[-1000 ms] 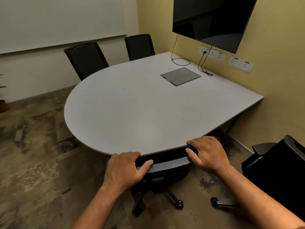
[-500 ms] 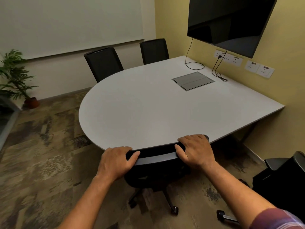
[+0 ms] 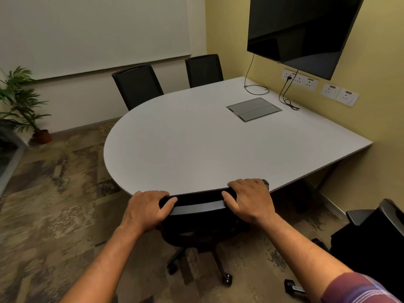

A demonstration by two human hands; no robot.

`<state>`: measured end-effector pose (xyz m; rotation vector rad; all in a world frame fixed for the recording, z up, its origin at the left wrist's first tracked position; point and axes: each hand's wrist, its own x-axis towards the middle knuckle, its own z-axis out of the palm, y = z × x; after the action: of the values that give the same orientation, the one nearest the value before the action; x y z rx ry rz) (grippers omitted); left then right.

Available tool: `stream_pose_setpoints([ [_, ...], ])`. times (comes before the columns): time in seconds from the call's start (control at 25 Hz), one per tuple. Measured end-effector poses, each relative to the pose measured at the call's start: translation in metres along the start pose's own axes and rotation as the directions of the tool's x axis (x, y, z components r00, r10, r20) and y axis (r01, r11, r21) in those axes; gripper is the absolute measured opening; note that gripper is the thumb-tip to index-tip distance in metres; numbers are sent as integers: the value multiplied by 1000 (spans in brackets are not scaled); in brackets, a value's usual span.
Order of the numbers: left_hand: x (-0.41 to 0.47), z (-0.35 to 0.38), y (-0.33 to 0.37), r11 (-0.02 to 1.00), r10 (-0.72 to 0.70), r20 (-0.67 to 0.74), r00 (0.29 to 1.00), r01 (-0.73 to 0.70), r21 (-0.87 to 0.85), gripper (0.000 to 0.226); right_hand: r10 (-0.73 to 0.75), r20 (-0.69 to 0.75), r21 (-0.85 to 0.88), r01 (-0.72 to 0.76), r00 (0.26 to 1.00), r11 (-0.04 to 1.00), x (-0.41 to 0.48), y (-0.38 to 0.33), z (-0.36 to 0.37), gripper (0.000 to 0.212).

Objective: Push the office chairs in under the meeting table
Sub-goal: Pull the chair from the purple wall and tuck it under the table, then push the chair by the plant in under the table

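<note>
A black office chair (image 3: 197,217) stands at the near edge of the white meeting table (image 3: 196,145), its backrest top touching the table edge and its seat hidden beneath. My left hand (image 3: 146,209) grips the left end of the backrest top. My right hand (image 3: 251,201) grips the right end. Two more black chairs, one (image 3: 136,85) on the left and one (image 3: 204,69) near the corner, sit tucked in at the table's far side. Another black chair (image 3: 376,239) stands out from the table at the right.
A wall screen (image 3: 303,29) hangs above sockets (image 3: 300,80) with cables (image 3: 286,99) trailing onto the table. A grey cable hatch (image 3: 253,109) is set in the tabletop. A potted plant (image 3: 24,106) stands at the far left. Patterned carpet (image 3: 54,204) lies open to the left.
The view has pulled back and turned left, bringing the plant into sight. Both hands keep their grip on the chair's backrest, which stays against the table edge.
</note>
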<state>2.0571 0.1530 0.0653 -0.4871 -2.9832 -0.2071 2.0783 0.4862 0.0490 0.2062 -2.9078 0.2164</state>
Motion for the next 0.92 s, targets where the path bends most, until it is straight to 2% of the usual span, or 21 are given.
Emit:
stream_pose_setpoints([
  [0.2, -2, 2, -1, 1000, 4, 43, 999, -3, -19, 82, -41, 15, 69, 40, 999, 997, -12, 4, -5, 78],
  [0.32, 4, -4, 5, 999, 10, 122, 992, -5, -41, 99, -4, 4, 77, 4, 1000, 997, -23, 13, -10, 81],
  [0.44, 15, -7, 32, 993, 100, 109, 989, -92, -73, 110, 121, -16, 95, -119, 993, 988, -42, 30, -17, 83],
  [0.68, 54, -1, 111, 948, 293, 69, 954, -280, -149, 112, 348, -60, 34, -346, 936, 938, -99, 77, -46, 86],
  [0.92, 90, 15, 218, 835, 523, 17, 852, -508, -211, 109, 597, -147, -38, -608, 788, 793, -182, 127, -86, 87],
])
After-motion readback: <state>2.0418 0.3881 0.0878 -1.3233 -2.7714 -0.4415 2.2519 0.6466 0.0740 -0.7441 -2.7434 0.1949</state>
